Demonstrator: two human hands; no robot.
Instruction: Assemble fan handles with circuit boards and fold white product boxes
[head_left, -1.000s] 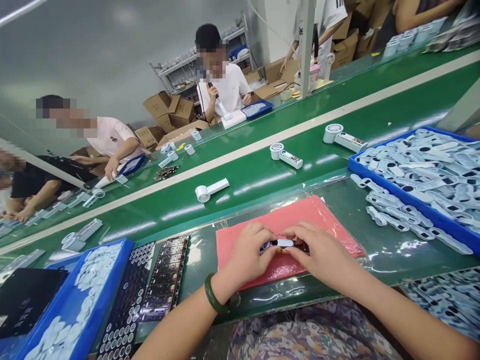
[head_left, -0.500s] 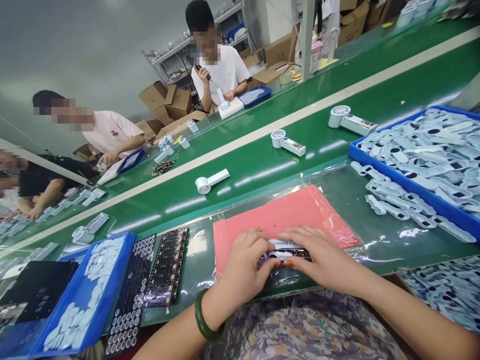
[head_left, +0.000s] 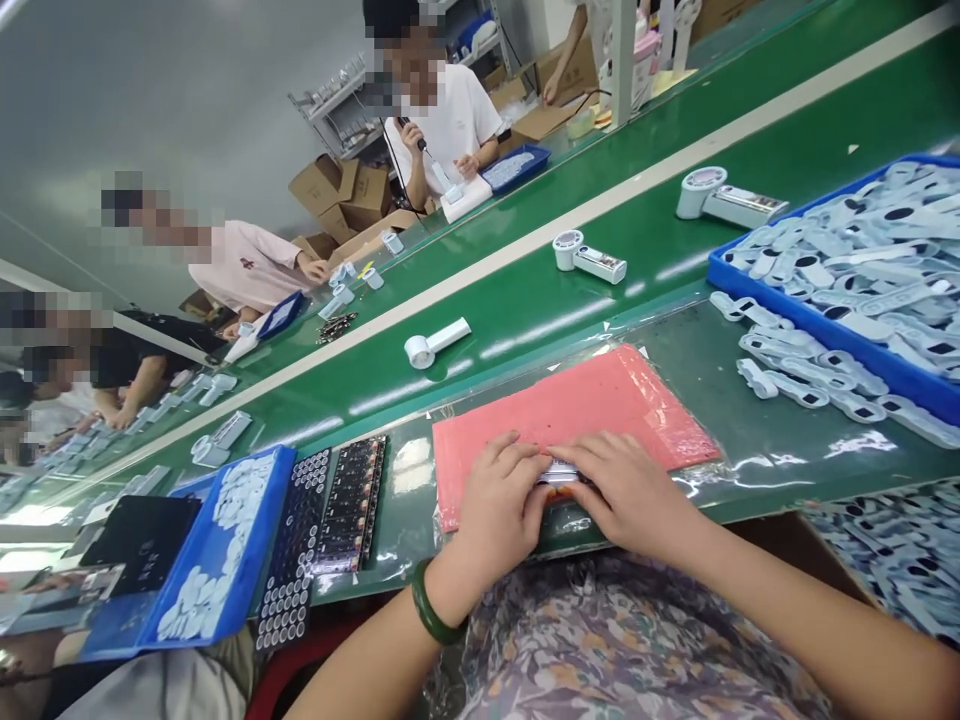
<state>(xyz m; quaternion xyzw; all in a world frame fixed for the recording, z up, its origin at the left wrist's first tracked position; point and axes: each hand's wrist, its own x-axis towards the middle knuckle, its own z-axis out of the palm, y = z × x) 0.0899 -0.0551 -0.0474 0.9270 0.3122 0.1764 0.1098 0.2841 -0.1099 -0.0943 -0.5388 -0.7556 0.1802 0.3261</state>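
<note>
My left hand (head_left: 501,500), with a dark green bangle on its wrist, and my right hand (head_left: 634,490) meet over a pink-red pad (head_left: 555,405) under clear plastic. Between them they grip a small shiny handheld fan piece (head_left: 561,474), pressed by curled fingers from above and thumbs on the near side. Only a silvery, light strip of it shows; both ends are covered by my hands. Left of the pad lie dark printed panels (head_left: 351,505) and a black sheet of round stickers (head_left: 292,560).
A blue tray of pale blue covers (head_left: 716,275) stands at right, with loose covers (head_left: 814,370) beside it. Handheld fans (head_left: 589,258) lie on the green belt (head_left: 502,345). Another blue tray (head_left: 281,480) holds small pale parts at left. Several co-workers sit across the belt.
My hands have closed further over the fan piece, hiding its lettering and dark strip that showed before. The camera view has shifted slightly. Across the belt, a co-worker's arm has reached out.
</note>
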